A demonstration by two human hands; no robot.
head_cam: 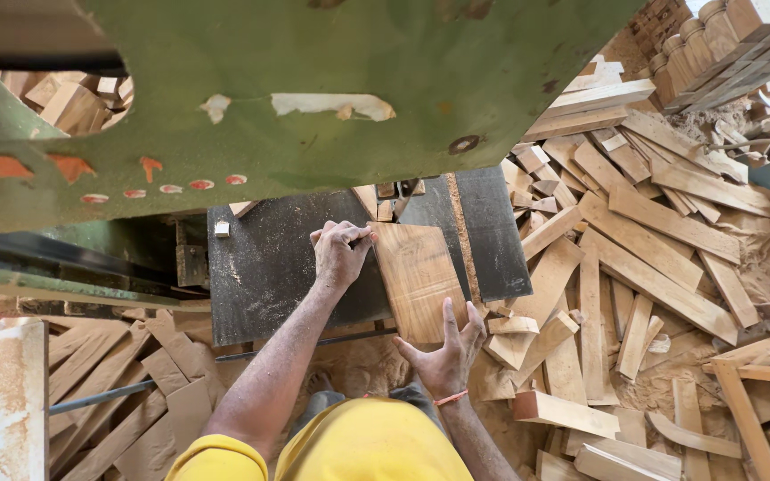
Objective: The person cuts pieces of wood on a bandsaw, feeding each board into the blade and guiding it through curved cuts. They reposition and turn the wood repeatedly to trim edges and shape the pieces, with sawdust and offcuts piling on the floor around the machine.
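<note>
A flat wooden board (418, 278) lies on the dark saw table (269, 267), reaching from the table's middle past its near edge, beneath the green machine housing (313, 89). The left hand (340, 252) is curled shut, knuckles up, gripping the board's far left corner. The right hand (445, 349) is spread open, 5 fingers splayed, its palm pressed against the board's near end. Wood offcuts (643, 258) are heaped on the sawdust floor beyond the table's right edge.

Left of the hands the dark surface (269, 267) lies open; the green machine housing (313, 89) blocks beyond, offcuts (652, 249) crowd the right.
</note>
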